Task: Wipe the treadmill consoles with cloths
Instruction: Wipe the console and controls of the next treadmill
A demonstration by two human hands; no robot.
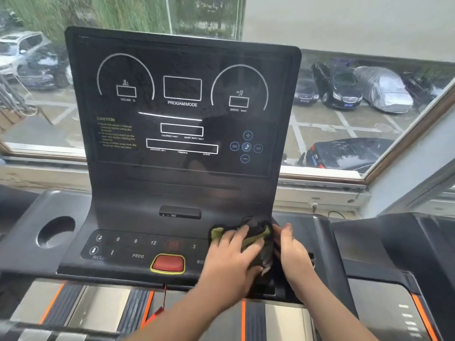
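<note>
Console screen (182,107) reads PROGAM/MODE, SPEED, CAUTION; keypad (138,247) shows 3, 6, 9, 12, PROG.

Left hand (231,252): palm down, fingers spread and straight, pressing flat.
Right hand (293,249): just beside it, fingers together, stretched forward, resting on its edge.
Forearms (192,316): both bare, reaching forward, converging.

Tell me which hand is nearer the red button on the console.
Left. The left hand presses the cloth just right of the red button; the right hand sits farther right, at the cloth's far side.
</note>
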